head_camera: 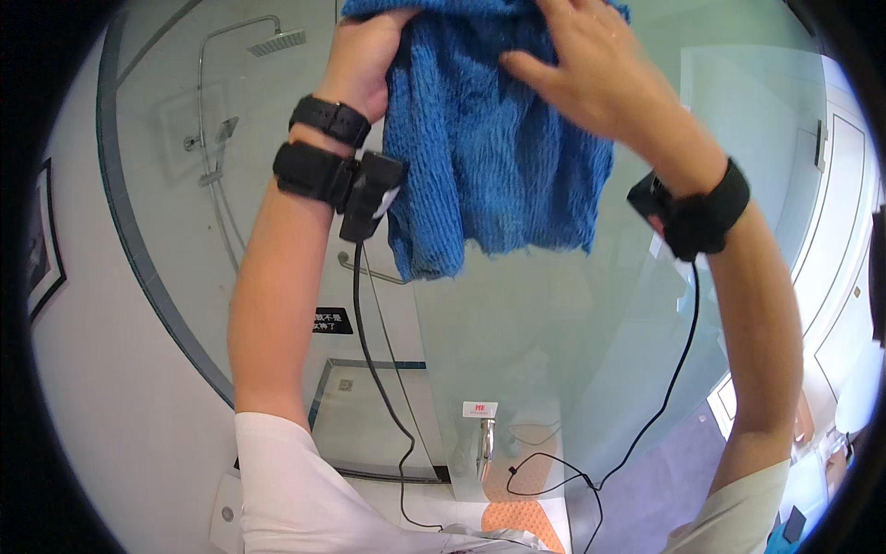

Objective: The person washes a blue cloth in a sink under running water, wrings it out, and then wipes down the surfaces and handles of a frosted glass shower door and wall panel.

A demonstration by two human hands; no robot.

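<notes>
A blue ribbed towel hangs at the top of the view, folded over at its upper edge, its lower hem frayed. My left hand grips the towel's upper left side, the fingers partly hidden under the fold. My right hand lies over the upper right of the towel with the thumb spread away from the fingers; the fingertips run past the picture's top edge. Behind the towel stands a glass panel. Black straps with small boxes circle both wrists, a black cable trailing from each box.
A metal door handle sits low on the glass beneath a small sign. Through the glass at left are a shower head and a grab bar. An orange mat lies on the floor. At the far left hangs a framed picture.
</notes>
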